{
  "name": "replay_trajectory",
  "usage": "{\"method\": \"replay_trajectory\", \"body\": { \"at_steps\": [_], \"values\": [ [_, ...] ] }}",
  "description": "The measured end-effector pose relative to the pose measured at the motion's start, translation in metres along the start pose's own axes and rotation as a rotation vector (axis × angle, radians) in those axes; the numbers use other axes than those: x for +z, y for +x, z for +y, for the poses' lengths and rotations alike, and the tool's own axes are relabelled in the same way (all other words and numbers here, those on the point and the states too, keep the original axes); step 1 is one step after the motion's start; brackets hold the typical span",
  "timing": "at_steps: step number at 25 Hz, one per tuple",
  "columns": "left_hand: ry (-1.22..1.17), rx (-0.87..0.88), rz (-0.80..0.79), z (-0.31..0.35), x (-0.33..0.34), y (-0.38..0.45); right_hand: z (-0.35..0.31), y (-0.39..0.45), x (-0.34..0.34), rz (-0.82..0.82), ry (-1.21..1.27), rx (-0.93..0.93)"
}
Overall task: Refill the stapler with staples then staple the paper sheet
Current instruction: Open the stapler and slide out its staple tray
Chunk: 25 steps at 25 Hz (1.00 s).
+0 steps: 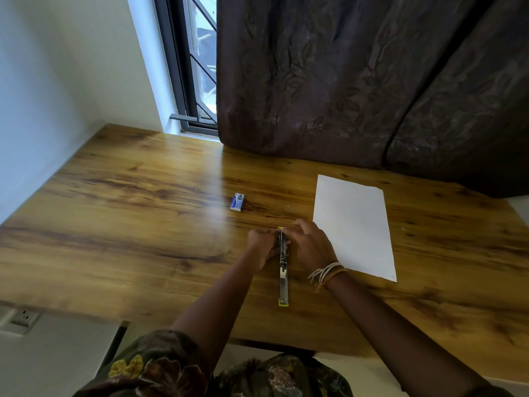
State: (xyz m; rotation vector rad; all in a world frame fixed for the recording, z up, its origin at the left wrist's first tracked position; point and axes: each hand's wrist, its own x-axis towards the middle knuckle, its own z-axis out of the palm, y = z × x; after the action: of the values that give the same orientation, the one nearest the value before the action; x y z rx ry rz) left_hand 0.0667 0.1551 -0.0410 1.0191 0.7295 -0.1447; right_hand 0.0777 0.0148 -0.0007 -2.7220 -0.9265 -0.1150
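Note:
A metal stapler [283,277] with yellow ends lies opened flat on the wooden table [128,224], stretched toward me. My left hand [262,243] and my right hand [310,243] both close on its far half from either side, fingers meeting near the far yellow tip. Whether a staple strip is between my fingers is hidden. A small blue staple box [238,202] sits on the table beyond my left hand, apart from it. A white paper sheet [353,224] lies flat just right of my right hand.
A dark brown curtain [357,81] hangs down onto the back of the table behind the paper. A barred window [197,67] is at the back left, a white wall on the left. A wall socket [24,318] sits below the table's near left edge.

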Motion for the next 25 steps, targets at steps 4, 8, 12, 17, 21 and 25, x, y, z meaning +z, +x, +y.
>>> {"method": "replay_trajectory", "body": {
  "at_steps": [4,8,12,17,21,25],
  "values": [
    [0.019,-0.006,0.028,0.001,0.000,0.003,0.001,-0.006,0.010,0.033,-0.069,-0.017],
    [0.060,0.003,0.054,0.000,0.000,0.006,-0.005,-0.008,0.014,-0.006,-0.031,0.052],
    [0.073,0.010,0.056,-0.003,-0.001,0.007,-0.018,-0.014,0.021,-0.031,0.105,0.132],
    [0.088,0.006,0.058,-0.003,-0.001,0.007,-0.021,-0.021,0.020,-0.011,0.142,0.134],
    [0.097,0.005,0.058,-0.002,-0.001,0.006,-0.021,-0.028,0.018,0.007,0.148,0.111],
    [0.062,-0.009,0.020,0.000,-0.002,0.004,-0.019,-0.020,0.011,0.076,0.209,0.205]
  ]
}}
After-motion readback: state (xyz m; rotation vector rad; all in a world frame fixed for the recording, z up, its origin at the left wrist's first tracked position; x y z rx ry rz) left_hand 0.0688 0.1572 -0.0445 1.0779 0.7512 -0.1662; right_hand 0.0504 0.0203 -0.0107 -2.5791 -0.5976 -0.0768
